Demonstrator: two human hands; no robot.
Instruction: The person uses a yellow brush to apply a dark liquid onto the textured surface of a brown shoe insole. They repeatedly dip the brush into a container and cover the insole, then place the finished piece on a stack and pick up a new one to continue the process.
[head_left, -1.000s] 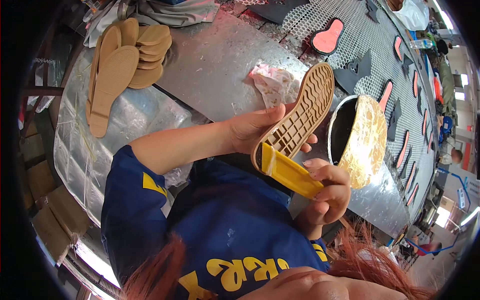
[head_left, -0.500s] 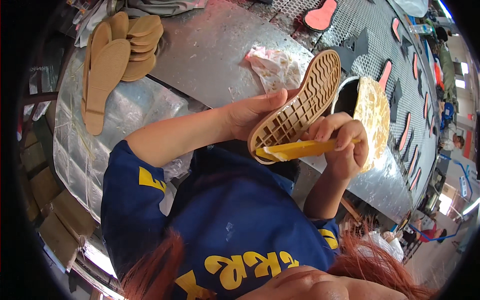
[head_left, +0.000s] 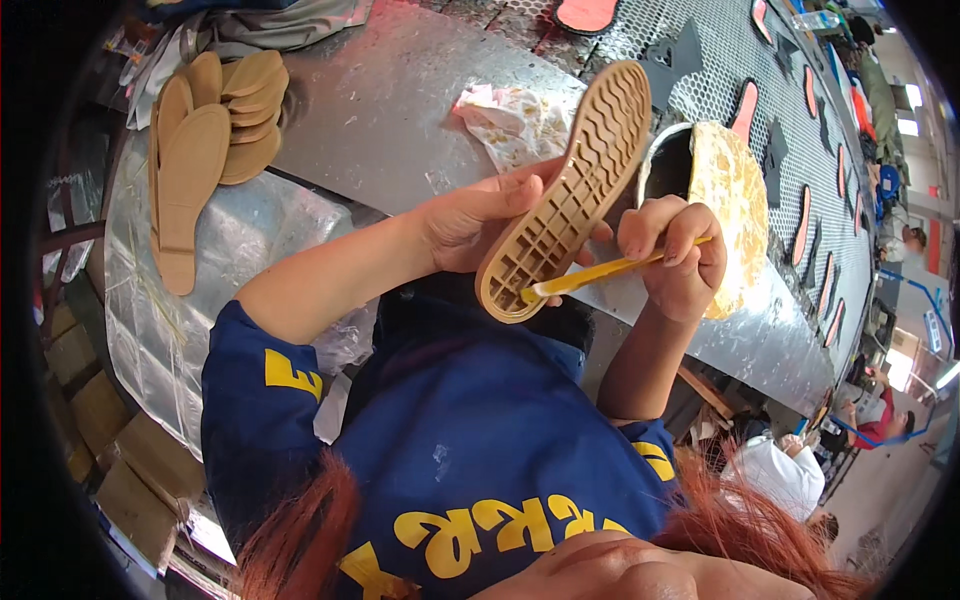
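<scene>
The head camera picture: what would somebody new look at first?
Probably the big tan shoe sole near the middle, held in the left grip, with a bright yellow tool in the right grip reaching its lower end. Next, maybe the pile of tan soles at the upper left. Pink shoe-shaped pieces on the mesh stand out at the upper right too.

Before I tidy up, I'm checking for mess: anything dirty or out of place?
Yes: the pale cloth lies crumpled and brown-blotched on the metal sheet beyond the left hand, and the container near the right hand has a patchy yellowish coating.
</scene>
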